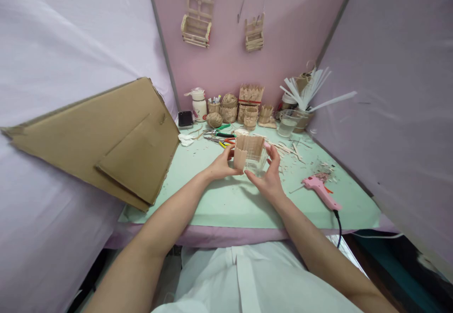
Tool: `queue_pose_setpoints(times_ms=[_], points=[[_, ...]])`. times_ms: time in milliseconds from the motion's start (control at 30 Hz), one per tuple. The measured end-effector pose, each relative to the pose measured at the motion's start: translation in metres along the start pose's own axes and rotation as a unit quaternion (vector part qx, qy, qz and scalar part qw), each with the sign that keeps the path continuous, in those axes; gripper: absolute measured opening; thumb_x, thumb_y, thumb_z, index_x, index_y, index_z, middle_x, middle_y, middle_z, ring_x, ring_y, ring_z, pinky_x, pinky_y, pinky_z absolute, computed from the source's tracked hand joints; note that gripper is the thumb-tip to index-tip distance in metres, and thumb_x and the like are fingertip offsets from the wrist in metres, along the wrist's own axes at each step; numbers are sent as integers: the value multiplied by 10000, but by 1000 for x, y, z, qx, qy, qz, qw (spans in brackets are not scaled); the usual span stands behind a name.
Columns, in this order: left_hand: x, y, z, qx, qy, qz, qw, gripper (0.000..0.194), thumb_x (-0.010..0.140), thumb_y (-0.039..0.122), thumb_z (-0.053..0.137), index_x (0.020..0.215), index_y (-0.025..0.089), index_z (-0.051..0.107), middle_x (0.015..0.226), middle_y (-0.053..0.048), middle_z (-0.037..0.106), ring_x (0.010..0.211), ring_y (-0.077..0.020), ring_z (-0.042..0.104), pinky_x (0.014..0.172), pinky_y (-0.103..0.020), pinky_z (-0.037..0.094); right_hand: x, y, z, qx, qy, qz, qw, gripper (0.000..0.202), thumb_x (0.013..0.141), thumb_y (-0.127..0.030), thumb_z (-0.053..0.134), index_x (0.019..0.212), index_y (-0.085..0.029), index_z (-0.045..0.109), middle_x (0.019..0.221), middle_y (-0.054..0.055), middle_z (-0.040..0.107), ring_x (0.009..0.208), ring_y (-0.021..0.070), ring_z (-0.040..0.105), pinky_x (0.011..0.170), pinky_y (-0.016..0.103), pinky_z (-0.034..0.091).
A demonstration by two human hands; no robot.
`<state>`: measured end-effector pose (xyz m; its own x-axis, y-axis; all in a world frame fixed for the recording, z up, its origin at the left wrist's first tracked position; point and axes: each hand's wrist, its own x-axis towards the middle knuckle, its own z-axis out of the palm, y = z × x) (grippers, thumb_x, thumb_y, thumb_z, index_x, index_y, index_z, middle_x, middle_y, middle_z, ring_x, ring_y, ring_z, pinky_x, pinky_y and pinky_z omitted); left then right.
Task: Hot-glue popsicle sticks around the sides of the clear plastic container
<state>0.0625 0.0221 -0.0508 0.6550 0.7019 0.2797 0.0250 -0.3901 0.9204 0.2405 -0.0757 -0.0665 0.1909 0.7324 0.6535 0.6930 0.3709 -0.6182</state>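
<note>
Between my two hands is a clear plastic cup, partly covered with upright pieces of craft stick on its left and far sides. The near right part of its wall is bare and see-through. My left hand grips the cup from the left, thumb along the lower front edge. On the other side my right hand holds it, thumb near the bottom and fingers up along the right wall. A pink glue gun lies on the table to the right of my right hand.
Pliers and wood scraps lie behind the cup. Along the back stand a white bottle, twine balls, stick-covered cups and a water cup. Cardboard leans at left. Small stick chairs hang on the wall.
</note>
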Motion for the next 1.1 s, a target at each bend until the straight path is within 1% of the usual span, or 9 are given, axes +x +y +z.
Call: queue_pose_setpoints(times_ms=[100,233,333,433,567,700,833,1000,1100], points=[[0,-9,2,55,-1,5,998,1018,600,258,868,1450,202,311,1446,-172,493,1329,-316,502,1120,-466,377,-2,9,4,1,-19,3,1000,1037,770,-401,713,1541,-211,47,1536,229,267,1431,357,328,1095,576,383],[1,-13,3,53,-24,-12,998,1130,576,259,875,1494,183,219,1437,-195,497,1341,-328,491,1119,-472,374,-2,12,3,-44,-19,-17,999,1000,768,-379,693,1538,-210,79,1522,222,275,1433,370,297,1102,602,355],[1,-11,3,62,-29,-6,998,1193,555,282,891,1512,183,186,1475,-205,452,1363,-337,463,1129,-480,360,-2,7,1,-86,0,-50,995,943,764,-386,690,1520,-222,150,1483,201,319,1418,372,297,1115,609,322],[0,-8,3,69,-38,-2,997,1234,547,302,898,1527,184,158,1502,-209,415,1380,-341,440,1135,-482,353,-2,-1,-1,-116,12,-70,991,820,786,-390,669,1479,-239,256,1417,182,377,1364,362,359,1093,586,344],[-1,-8,3,52,-36,2,998,1199,586,290,875,1537,200,151,1512,-209,402,1388,-336,432,1122,-480,370,-2,-9,-1,-147,-2,-97,984,687,823,-356,626,1438,-274,330,1360,159,424,1306,351,418,1084,577,325],[-1,-11,3,40,-34,5,999,1187,590,277,869,1540,223,161,1497,-202,426,1372,-334,451,1118,-495,371,-2,-14,-1,-166,-13,-117,979,638,836,-319,613,1428,-301,375,1377,144,420,1316,346,410,1109,582,262],[0,-12,3,40,-38,10,998,1150,610,292,859,1534,237,178,1502,-192,424,1355,-332,473,1104,-493,388,-2,-17,-1,-187,-21,-125,974,582,851,-303,608,1402,-332,423,1381,119,416,1329,335,408,1120,580,241],[0,-12,3,50,-35,3,998,1110,618,310,855,1516,224,207,1486,-191,444,1335,-331,494,1086,-480,409,-2,-18,-1,-187,-25,-124,974,505,846,-288,618,1339,-300,510,1357,124,439,1310,327,416,1122,567,246],[0,-12,3,58,-35,4,998,1087,636,313,845,1509,215,205,1484,-196,441,1335,-325,494,1074,-466,421,-2,-17,-1,-182,-26,-119,976,497,841,-284,615,1328,-294,521,1353,123,441,1302,327,416,1122,572,246]])
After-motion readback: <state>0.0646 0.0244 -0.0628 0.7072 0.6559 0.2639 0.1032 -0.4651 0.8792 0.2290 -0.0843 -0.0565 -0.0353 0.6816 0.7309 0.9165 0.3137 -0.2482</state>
